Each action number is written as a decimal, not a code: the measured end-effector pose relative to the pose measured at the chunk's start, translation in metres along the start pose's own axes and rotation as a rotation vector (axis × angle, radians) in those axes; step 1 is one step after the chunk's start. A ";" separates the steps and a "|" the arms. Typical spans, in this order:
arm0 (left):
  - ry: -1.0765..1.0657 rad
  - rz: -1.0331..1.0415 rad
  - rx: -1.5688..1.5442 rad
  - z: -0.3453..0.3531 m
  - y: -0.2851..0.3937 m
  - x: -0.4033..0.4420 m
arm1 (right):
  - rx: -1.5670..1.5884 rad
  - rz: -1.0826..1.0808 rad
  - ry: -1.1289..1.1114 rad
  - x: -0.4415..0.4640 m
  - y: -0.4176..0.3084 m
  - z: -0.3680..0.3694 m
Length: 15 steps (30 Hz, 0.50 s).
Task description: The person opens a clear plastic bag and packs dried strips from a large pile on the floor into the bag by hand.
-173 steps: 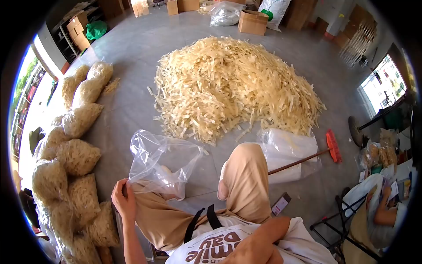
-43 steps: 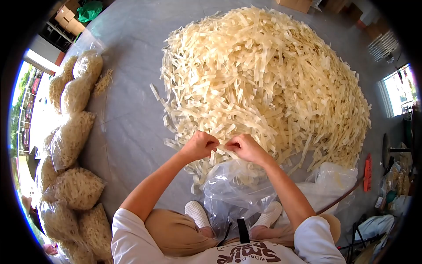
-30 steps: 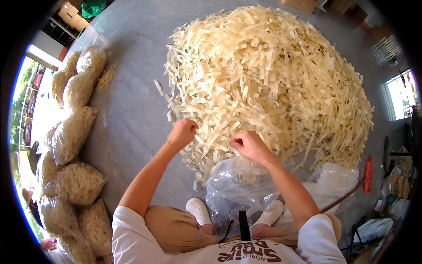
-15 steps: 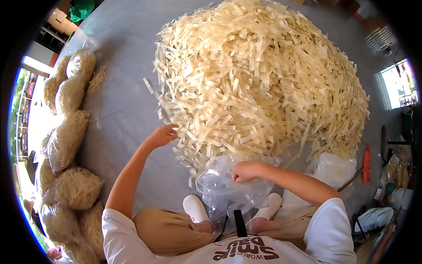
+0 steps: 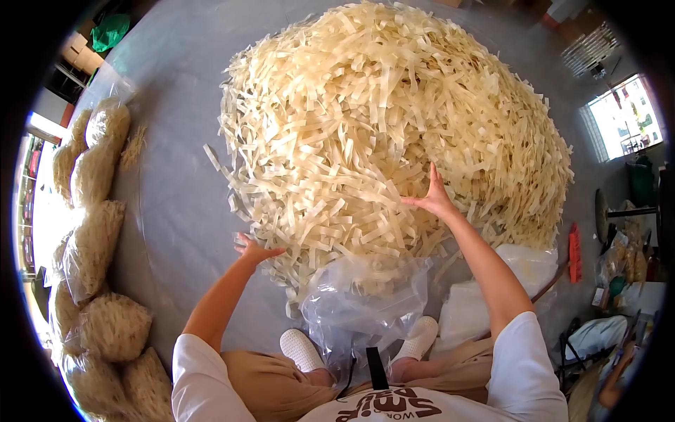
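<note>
A large heap of pale yellow flat strips [image 5: 337, 155], like dried wide noodles, is spread on the grey floor before me. My left hand [image 5: 256, 251] is at the heap's near left edge, fingers spread, holding nothing. Farther forward, my right hand [image 5: 436, 200] hovers over or touches the strips with thumb and fingers apart; contact is hard to make out. Between my feet stands a clear plastic bag [image 5: 344, 299], its mouth facing the heap and held by neither hand. Some strips show through or behind its upper edge.
Filled clear bags [image 5: 95, 239] are stacked along the left side. Folded plastic bags [image 5: 524, 266] lie right of my legs, near a red object [image 5: 575, 253]. My white shoes [image 5: 302, 349] flank the open bag. A black stand [image 5: 619, 211] is at the far right.
My right hand has left the bag's rim, opened and reached forward over the heap. My left hand has spread its fingers at the left edge. The view has shifted slightly.
</note>
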<state>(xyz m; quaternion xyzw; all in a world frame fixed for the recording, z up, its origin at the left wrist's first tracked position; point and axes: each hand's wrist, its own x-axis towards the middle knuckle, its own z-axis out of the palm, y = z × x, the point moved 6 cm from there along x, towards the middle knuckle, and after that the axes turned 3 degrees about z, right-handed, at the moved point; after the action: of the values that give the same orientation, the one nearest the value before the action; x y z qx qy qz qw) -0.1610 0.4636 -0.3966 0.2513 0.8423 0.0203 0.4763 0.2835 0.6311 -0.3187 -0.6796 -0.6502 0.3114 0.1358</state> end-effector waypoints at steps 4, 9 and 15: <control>-0.020 0.205 0.043 0.032 0.039 0.001 | 0.216 0.145 -0.154 0.005 -0.005 0.037; 0.036 0.641 0.071 0.077 0.112 -0.028 | 0.176 0.128 -0.301 -0.010 -0.047 0.066; -0.202 1.034 -0.114 0.096 0.167 -0.072 | 0.453 0.100 -0.276 -0.035 -0.071 0.089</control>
<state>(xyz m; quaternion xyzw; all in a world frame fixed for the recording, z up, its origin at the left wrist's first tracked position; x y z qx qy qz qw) 0.0145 0.5581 -0.3463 0.6082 0.5560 0.2740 0.4959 0.1749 0.5860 -0.3372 -0.6140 -0.5421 0.5450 0.1789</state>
